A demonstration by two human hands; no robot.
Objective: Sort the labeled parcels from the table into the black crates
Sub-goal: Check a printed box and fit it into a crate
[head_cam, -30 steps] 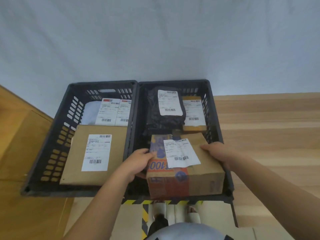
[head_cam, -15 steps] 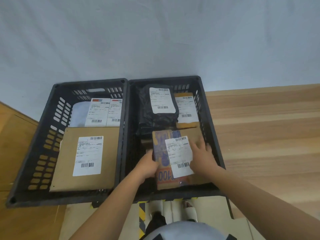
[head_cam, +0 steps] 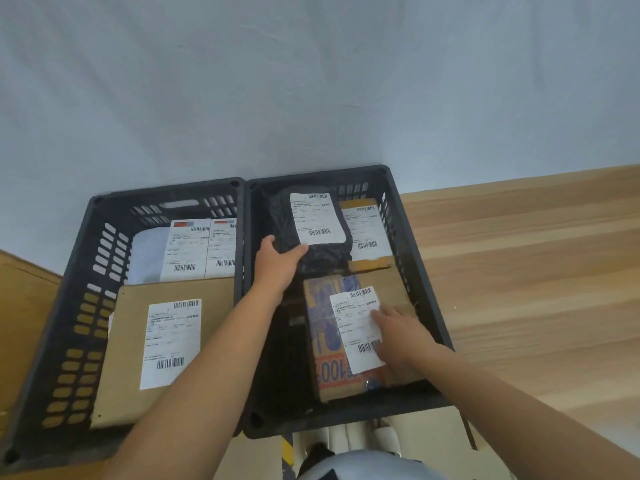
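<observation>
Crates sit side by side on the floor against a pale wall: the left crate [head_cam: 104, 244] and the right crate [head_cam: 426, 282], their inner walls touching. Both hands reach into the right one, well apart from each other. The left hand [head_cam: 277, 268] grips the near-left corner of a black pouch [head_cam: 311, 237] at the back of that crate, thumb on top by its white label, fingers beneath; the pouch leans up on the parcels around it. The right hand [head_cam: 398, 332] lies flat and spread on a printed box [head_cam: 346, 341] in the near half of the crate, fingertips on the box's label, clasping nothing. That box lies flat on the crate bottom, toward the right wall, with a bare dark strip of crate floor to its left. Behind it, partly under the pouch, a brown box [head_cam: 367, 226] with a label rests against the far right wall. In the left crate a flat brown parcel [head_cam: 173, 341] fills the near half, label up, and a white bag [head_cam: 194, 251] with two labels lies behind it. Wooden floor [head_cam: 519, 271] stretches to the right.
</observation>
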